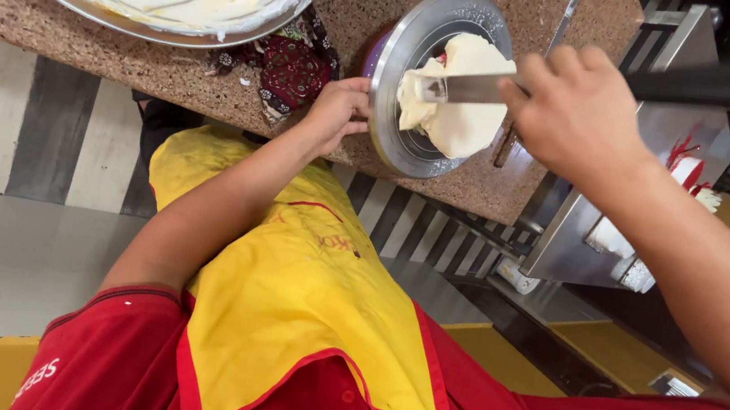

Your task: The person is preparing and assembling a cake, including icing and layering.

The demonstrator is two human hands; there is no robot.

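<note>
While the left hand (339,112) gripped the steel turntable (394,100) rim at 9 o'clock to steady it, right hand (573,118) fingers clenched the palette knife (463,87), flat against the cream-covered cake (461,107).

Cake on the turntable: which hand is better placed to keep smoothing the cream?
Right, probably. The right hand holds the spatula, whose blade lies on the cream-covered cake. The left hand holds no tool and grips the turntable rim, better placed to turn it.
</note>
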